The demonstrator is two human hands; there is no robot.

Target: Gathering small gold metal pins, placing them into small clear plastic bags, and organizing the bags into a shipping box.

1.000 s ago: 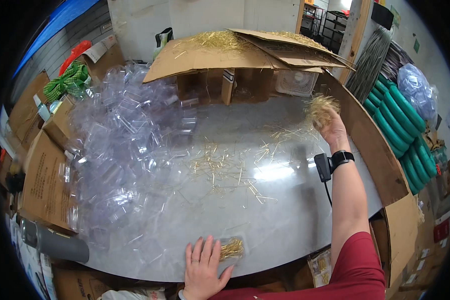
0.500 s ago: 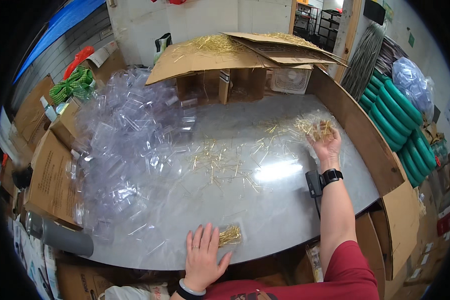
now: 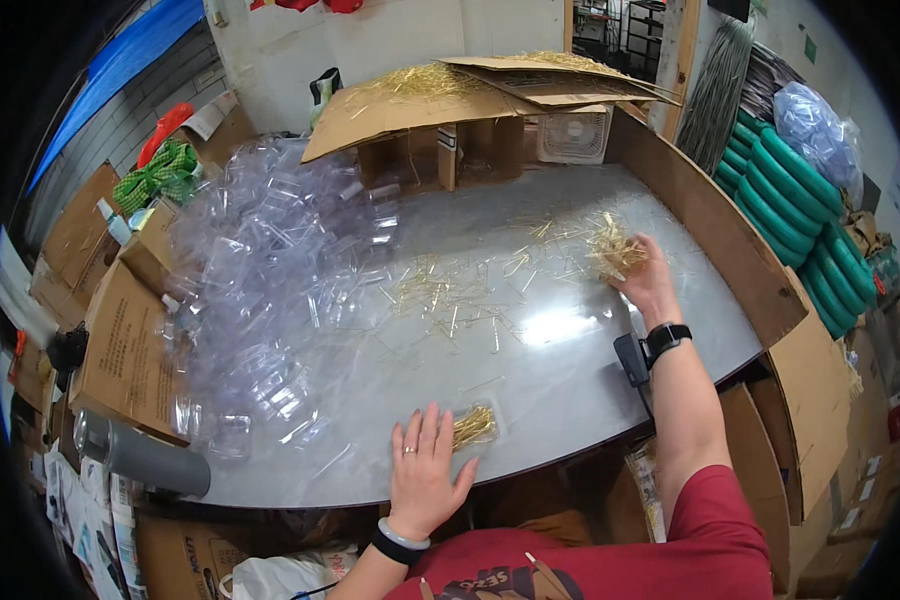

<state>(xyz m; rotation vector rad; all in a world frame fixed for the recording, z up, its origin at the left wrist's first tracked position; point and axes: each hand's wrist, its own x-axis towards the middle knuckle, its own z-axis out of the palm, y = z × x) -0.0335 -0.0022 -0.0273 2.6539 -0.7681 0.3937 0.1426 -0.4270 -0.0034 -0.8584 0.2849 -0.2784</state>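
One bundle of thin gold pieces point(image 3: 615, 248), right of centre, is gripped by the curled fingers of the right hand point(image 3: 650, 278). The left hand point(image 3: 428, 478) — lower centre, fingers extended — lies at the left end of a clear container point(image 3: 493, 412) of similar pieces.

The left fisheye view looks down and forward from the person's head, across the smooth grey counter point(image 3: 570, 400) toward the pale flat wall point(image 3: 400, 40), near enough that the dark red cloth shirt point(image 3: 620, 560) borders it below.
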